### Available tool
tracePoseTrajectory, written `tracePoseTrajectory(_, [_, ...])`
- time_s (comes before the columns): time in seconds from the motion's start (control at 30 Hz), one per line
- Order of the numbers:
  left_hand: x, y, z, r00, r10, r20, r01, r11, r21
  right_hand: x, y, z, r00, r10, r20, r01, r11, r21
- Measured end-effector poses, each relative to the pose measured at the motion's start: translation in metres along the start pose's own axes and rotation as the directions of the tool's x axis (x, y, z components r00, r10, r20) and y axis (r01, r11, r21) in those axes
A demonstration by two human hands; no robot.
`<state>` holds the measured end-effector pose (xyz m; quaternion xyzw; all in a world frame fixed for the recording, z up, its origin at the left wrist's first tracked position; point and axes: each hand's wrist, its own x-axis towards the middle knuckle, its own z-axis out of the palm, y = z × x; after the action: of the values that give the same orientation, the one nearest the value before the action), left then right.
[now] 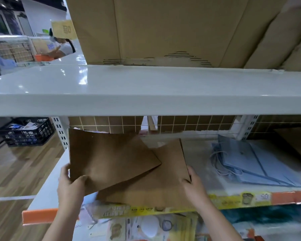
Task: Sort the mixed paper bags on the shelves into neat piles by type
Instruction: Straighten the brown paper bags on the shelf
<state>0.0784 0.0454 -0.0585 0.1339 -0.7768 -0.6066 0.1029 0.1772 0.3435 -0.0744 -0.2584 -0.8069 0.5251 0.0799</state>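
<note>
Left hand (69, 182) pinches the near-left corner of one brown paper bag (109, 159), right hand (192, 182) grips the right edge of a second brown bag (156, 186) beneath it, both on the white shelf (198, 164), blue bags (254, 164) stacked well apart to the right.

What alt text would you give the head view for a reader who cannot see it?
Two bare hands handle flat brown paper bags on a white shelf: the left hand grips the tilted upper brown bag, and the right hand holds the edge of the lower brown bag. A pile of blue paper bags with cord handles lies to the right; cardboard boxes fill the shelf above.
</note>
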Motion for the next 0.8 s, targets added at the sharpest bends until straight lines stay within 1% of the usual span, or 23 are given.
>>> tracePoseTrajectory(0.1, [-0.01,0.008,-0.003,0.997,-0.053,0.047,0.063,0.966,-0.249,0.0,0.008,-0.017,0.996,0.04,-0.085,-0.028,0.99,0.135])
tracePoseTrajectory(0.23, [-0.025,0.016,0.002,0.99,-0.06,0.13,0.107,0.913,-0.395,-0.003,0.018,-0.04,0.982,0.044,-0.185,-0.001,0.974,0.226])
tracePoseTrajectory(0.3, [-0.034,0.021,0.01,0.987,-0.065,0.145,0.121,0.896,-0.427,-0.007,0.023,-0.053,0.968,0.041,-0.247,0.02,0.97,0.241])
tracePoseTrajectory(0.4, [-0.051,0.027,0.025,0.981,-0.083,0.178,0.159,0.865,-0.475,-0.014,0.036,-0.077,0.945,0.091,-0.315,-0.01,0.968,0.249])
tracePoseTrajectory(0.53, [-0.079,0.027,0.052,0.963,-0.095,0.253,0.213,0.844,-0.493,-0.023,0.057,-0.122,0.93,0.099,-0.353,-0.016,0.973,0.231])
tracePoseTrajectory(0.67, [-0.121,0.036,0.086,0.947,-0.079,0.312,0.232,0.838,-0.494,-0.035,0.077,-0.17,0.929,0.067,-0.364,0.036,0.962,0.269])
tracePoseTrajectory(0.8, [-0.169,0.048,0.118,0.94,-0.109,0.322,0.264,0.83,-0.491,-0.043,0.099,-0.223,0.923,0.08,-0.377,0.048,0.947,0.318])
